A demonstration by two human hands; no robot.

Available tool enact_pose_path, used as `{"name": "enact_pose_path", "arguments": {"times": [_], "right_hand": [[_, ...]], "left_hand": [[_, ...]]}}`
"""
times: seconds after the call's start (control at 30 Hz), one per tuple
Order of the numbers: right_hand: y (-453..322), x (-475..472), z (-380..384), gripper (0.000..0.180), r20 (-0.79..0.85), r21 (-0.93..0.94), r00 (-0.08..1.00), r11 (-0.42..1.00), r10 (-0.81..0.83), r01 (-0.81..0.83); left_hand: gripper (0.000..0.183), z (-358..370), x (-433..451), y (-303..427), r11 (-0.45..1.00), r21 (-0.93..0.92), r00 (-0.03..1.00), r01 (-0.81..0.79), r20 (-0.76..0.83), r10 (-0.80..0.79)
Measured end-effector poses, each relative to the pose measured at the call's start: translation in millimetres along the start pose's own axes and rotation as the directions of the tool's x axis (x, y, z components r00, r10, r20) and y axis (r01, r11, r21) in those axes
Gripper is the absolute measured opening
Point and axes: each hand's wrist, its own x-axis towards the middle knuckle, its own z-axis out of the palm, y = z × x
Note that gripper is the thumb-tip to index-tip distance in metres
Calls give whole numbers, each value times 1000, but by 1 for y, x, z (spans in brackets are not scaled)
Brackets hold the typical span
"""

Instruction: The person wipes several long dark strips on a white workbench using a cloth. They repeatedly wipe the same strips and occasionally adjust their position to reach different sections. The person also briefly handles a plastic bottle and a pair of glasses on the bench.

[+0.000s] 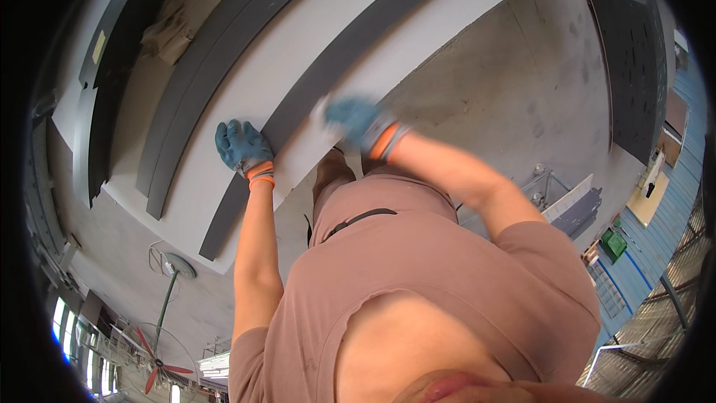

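Observation:
My left hand (242, 145), in a blue coated work glove with an orange cuff, rests over a long dark grey strip (313, 78) that lies on a white board (263, 81). Its fingers are bent over the strip's left edge; whether they grip it I cannot tell. To the right, my right hand (352, 117), gloved alike, is blurred and sits by the strip's right side. Something whitish (320, 115) shows at its fingertips, too blurred to name. Two more dark grey strips (212, 67) lie side by side farther left on the board.
Black and grey panels (112, 89) and crumpled brown material (170, 36) lie at the far left. A pedestal fan (159, 364) stands at the lower left. A large dark panel (632, 67) is at the right, a green container (613, 244) at the lower right.

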Motion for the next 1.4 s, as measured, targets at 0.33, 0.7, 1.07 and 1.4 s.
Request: {"name": "enact_pose_path", "arguments": {"times": [0.33,0.7,1.07,1.4], "right_hand": [[-34,44,-53,34,255,766,954,569,158,-299],[87,68,-72,64,-585,-477,785,696,203,-536],[-117,56,100,46,20,-446,998,894,61,-46],[101,75,-106,19,-460,-509,823,661,334,-552]], "left_hand": [[21,-47,2,12,954,122,945,-275,-149,292],[54,-222,-100,-127,689,679,954,253,-295,-59],[64,-204,-105,-116,667,714,965,215,-261,-31],[63,-203,-104,-126,677,716,964,170,-262,35]]}}
